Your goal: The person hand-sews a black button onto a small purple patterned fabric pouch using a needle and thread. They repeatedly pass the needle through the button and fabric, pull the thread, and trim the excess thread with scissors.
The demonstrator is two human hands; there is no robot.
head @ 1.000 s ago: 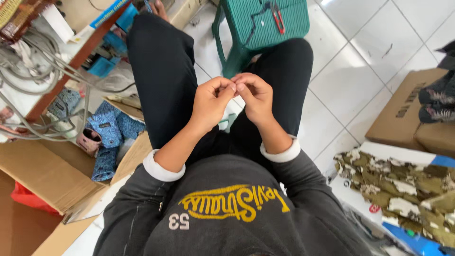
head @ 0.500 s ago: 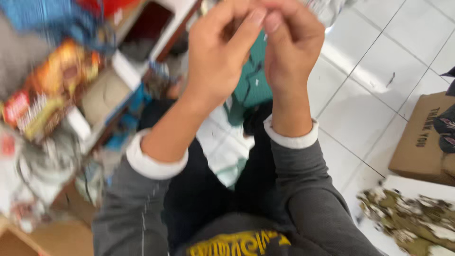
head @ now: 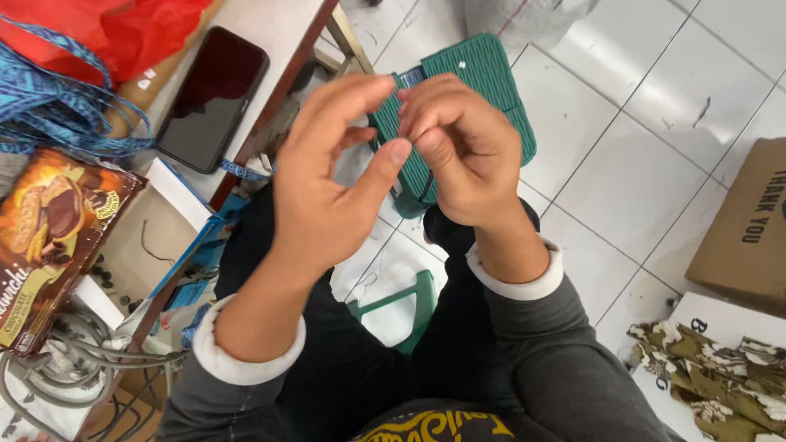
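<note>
Both hands [head: 401, 164] pinch together above green stool [head: 483, 90].

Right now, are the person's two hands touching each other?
Touching. The head view shows the left hand and right hand raised together, the left thumb tip pressed against the right hand's fingers with no gap. Whether they pinch anything tiny is too small to tell.

Two hands, left hand [head: 327, 196] and right hand [head: 467, 151]; one green plastic stool [head: 483, 82]; one black phone [head: 211, 98]; one brown biscuit box [head: 49, 237]; one red bag [head: 106, 29]; one cardboard box [head: 745, 229].
</note>
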